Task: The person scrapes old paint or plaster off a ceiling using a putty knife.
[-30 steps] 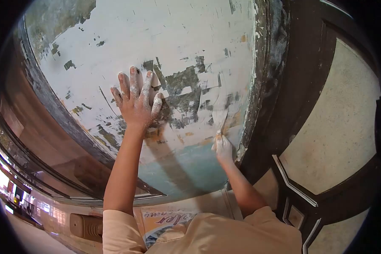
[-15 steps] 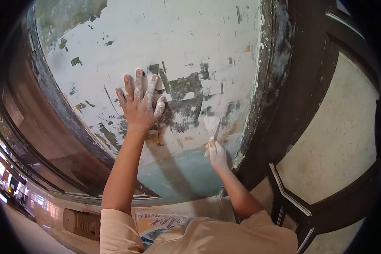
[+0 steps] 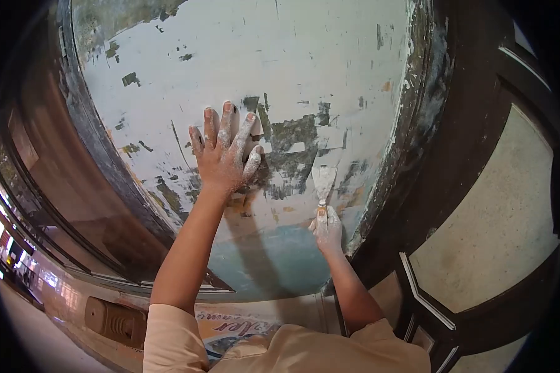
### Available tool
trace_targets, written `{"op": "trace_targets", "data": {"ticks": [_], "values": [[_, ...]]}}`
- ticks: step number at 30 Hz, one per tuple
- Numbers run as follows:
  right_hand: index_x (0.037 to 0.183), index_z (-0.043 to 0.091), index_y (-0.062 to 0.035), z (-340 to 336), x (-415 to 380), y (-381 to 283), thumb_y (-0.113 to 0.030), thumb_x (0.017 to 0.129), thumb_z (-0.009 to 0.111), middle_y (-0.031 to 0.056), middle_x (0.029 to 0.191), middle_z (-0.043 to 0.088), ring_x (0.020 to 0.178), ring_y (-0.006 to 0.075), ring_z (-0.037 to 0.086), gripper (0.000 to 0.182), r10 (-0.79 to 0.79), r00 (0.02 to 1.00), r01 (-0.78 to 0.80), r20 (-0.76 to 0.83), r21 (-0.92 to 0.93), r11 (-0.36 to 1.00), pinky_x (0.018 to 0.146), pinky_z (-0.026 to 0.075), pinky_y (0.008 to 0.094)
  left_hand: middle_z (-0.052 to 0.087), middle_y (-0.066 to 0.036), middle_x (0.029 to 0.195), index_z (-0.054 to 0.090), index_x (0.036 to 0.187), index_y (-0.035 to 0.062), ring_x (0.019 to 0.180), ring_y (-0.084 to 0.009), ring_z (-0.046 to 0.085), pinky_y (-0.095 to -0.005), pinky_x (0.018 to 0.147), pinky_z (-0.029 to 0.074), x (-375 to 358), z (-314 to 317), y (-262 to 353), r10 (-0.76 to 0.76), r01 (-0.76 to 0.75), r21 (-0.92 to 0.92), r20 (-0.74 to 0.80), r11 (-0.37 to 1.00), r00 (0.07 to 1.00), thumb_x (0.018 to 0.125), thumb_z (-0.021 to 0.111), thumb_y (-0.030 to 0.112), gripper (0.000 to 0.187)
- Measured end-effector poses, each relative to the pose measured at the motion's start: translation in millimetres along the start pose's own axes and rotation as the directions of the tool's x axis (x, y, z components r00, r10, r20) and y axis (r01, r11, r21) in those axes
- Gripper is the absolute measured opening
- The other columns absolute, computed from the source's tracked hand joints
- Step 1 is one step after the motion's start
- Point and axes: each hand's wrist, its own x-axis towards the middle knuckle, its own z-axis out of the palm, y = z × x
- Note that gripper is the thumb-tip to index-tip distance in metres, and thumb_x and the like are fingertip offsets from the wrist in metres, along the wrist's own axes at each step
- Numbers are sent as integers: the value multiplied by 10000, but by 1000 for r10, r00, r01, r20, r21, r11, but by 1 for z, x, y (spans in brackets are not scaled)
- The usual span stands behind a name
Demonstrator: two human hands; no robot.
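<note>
My left hand [image 3: 222,158] lies flat against the patchy wall panel [image 3: 249,56], its fingers spread and dusted white. In my right hand [image 3: 328,231] is a putty knife [image 3: 323,181], gripped by its handle with the blade pointing up the panel. White residue coats the blade, which lies at or very near the surface. Between the two hands sits a dark grey, scraped-looking patch [image 3: 286,142] with ragged edges. Below it the panel turns orange in spots and then blue-green.
A rough frame edge [image 3: 410,105] borders the panel on the right, beside dark wood with pale inset panels [image 3: 488,217]. Glass in dark framing [image 3: 50,205] stands at left. Low down are a brown moulded object [image 3: 115,321] and a printed sheet or bag [image 3: 233,326].
The view has shifted, so the panel sits further right. My right hand has turned the putty knife so its blade face shows more broadly. My left hand stays on the same spot.
</note>
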Motion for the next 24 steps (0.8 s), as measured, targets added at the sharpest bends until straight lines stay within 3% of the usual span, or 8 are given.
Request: {"op": "trace_targets", "data": {"ticks": [2,3,7,10,13,16,22,24], "values": [[908,528,-22,4,19,-3,-247,969,499,58,588,526,524,150,513,235,-434,894,420,-110,-133,898,528,423,314,297,-104,1540,559,1335,252,1449,-358,154,-624,1108,94,-1,0,1,3,-3,-16,-8,1000,1000,763,648,412,601],[916,525,-24,-1,15,-51,-225,969,505,47,593,532,520,127,493,209,-203,977,207,-59,61,977,520,414,308,300,-96,1540,555,1339,259,1450,-354,154,-620,1110,94,-1,-1,1,4,-4,-16,-6,1000,1000,759,654,407,606],[913,520,-25,-5,25,-73,-196,984,479,40,652,581,524,89,481,189,-112,994,106,15,232,967,500,401,253,292,-87,1545,548,1345,269,1452,-348,146,-610,1116,95,-3,1,0,14,-14,-12,-14,1000,1000,760,657,408,611],[988,523,-14,4,-4,-33,-180,993,455,38,690,594,518,81,483,180,-114,986,100,121,118,988,489,410,233,288,-86,1547,549,1342,270,1454,-345,138,-609,1117,96,-4,1,0,12,-12,-21,-6,1000,1000,762,658,410,606],[1065,506,-15,17,-19,-17,-165,994,447,34,694,582,512,79,486,177,-52,983,15,174,211,977,479,423,241,288,-88,1546,551,1340,271,1454,-348,138,-609,1118,94,-4,0,1,3,-3,-16,10,1000,1000,760,657,409,605],[1089,487,-18,2,7,-68,-178,995,452,35,678,560,515,85,491,189,-147,985,131,94,157,979,481,430,248,289,-90,1546,553,1338,270,1452,-352,144,-612,1116,91,-3,-2,1,13,-13,-14,8,1000,1000,759,656,408,603],[1031,504,-34,-11,17,-60,-202,993,456,33,686,541,559,92,488,179,-155,986,155,61,0,988,491,415,256,292,-99,1543,552,1338,269,1448,-364,154,-625,1108,98,-3,-1,1,12,-12,-28,8,1000,1000,761,653,409,603],[972,502,-43,-5,2,-44,-231,990,456,30,682,532,565,95,479,194,-77,995,68,63,138,988,512,410,257,294,-101,1542,551,1340,269,1447,-365,155,-625,1108,97,-5,1,-1,17,-17,-25,0,1000,1000,761,652,411,604]]}}
